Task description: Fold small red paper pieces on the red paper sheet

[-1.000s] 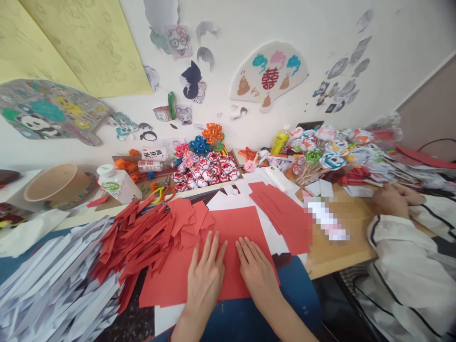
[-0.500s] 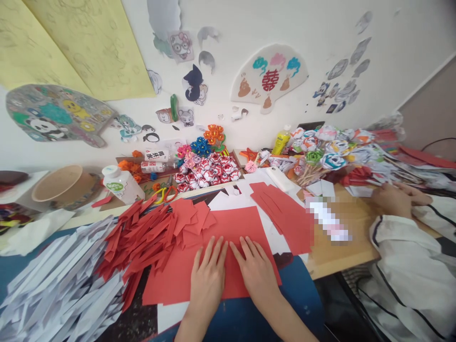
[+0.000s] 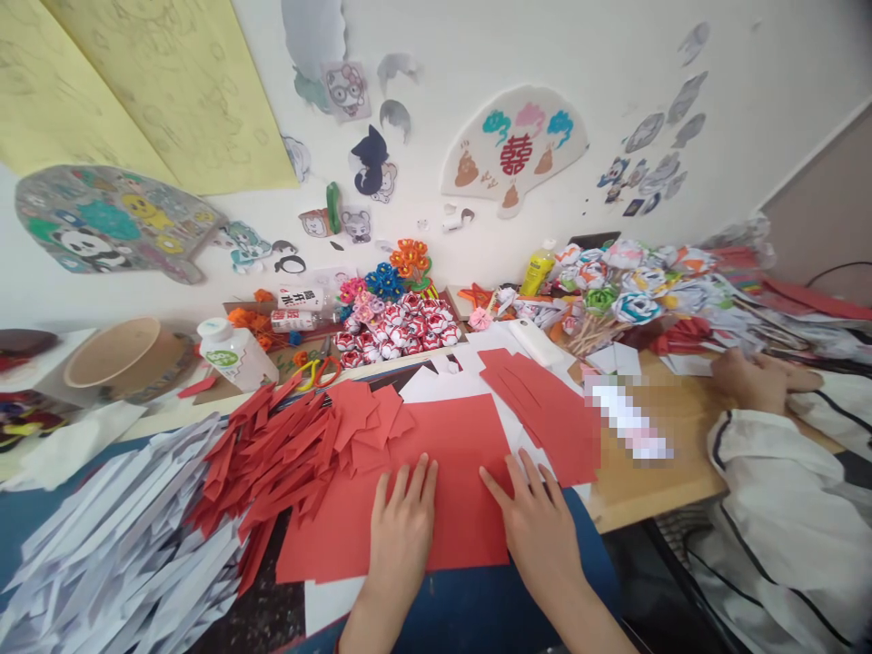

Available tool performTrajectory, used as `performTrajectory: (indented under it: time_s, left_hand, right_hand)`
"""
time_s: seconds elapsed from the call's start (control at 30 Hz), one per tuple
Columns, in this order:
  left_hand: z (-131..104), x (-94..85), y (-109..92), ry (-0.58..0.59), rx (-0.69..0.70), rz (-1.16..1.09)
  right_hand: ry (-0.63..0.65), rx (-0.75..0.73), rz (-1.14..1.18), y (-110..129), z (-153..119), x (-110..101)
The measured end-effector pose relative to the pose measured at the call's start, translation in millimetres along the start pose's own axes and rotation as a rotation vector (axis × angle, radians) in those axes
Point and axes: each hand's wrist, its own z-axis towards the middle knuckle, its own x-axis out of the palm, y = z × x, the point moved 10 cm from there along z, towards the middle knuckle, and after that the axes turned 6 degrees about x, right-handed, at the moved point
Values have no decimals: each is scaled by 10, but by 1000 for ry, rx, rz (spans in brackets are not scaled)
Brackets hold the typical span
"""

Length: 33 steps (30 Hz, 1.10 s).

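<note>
Under both palms lies a flat sheet of red paper, with more red sheet showing to its left. My left hand rests on it with fingers stretched out, holding nothing. My right hand lies across its right edge, fingers spread. Left of the hands is a heap of folded red paper strips, with small cut red pieces beside it. A large pile of folded white paper strips fills the lower left. More red sheets lie beyond my right hand.
Behind stand red-and-white paper flowers, scissors, a white bottle and a yellow bottle. At the right a co-worker's hands are over a brown board. A round bowl sits at the back left.
My right hand has slid right across the red paper to its right edge, away from my left hand. My left hand has barely moved.
</note>
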Motion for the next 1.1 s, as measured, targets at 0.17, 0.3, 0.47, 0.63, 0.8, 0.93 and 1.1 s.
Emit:
performTrajectory:
  time_s: [0.17,0.3,0.47,0.63,0.8,0.93,1.1]
  left_hand:
    - [203,-27,-15,-7,92,37]
    - [313,12,-76,0,256,109]
    - [267,44,-182,-9,414,143]
    - [314,31,-50,-10,272,92]
    - [369,13,-21,-41,258,68]
    - [356,19,-120,-41,360,59]
    - [402,-120,125,-74,32,-431]
  right_hand:
    - [-75,102,148,-197,-37,-85]
    - [-73,139,364,-285,31,-49]
    - [-30,173,632,-262,223,19]
    - [-13,225,767,-203,428,98]
    - [-51,208,771,-175,516,112]
    - [-27,213,815,-215,523,151]
    - [100,249,1091,-231,586,199]
